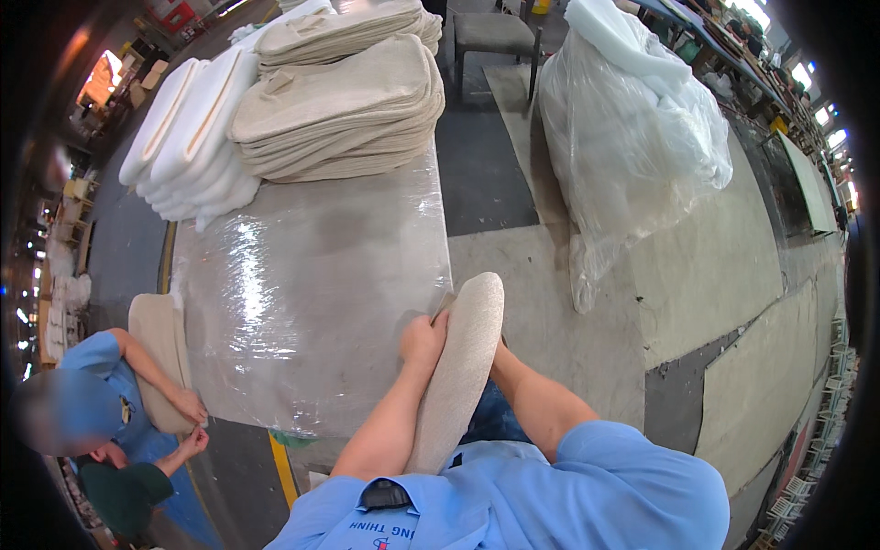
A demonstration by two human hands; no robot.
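A long beige fabric-covered cushion (463,367) stands on edge in front of my body, its rounded end pointing away from me. My left hand (424,339) is closed at the cushion's left edge, near the far end, with the fingers bent against it. My right forearm (543,403) reaches to the cushion's other side, where the cushion hides the hand and its fingers. Just left of the cushion is the edge of a table wrapped in clear plastic film (321,302).
Stacked beige covers (339,110) and white padding pieces (197,128) lie on the table's far end. A large clear plastic bag of white padding (632,137) stands at the right. A dark chair (495,35) is beyond. At lower left, a co-worker (101,367) handles another beige cushion (158,353).
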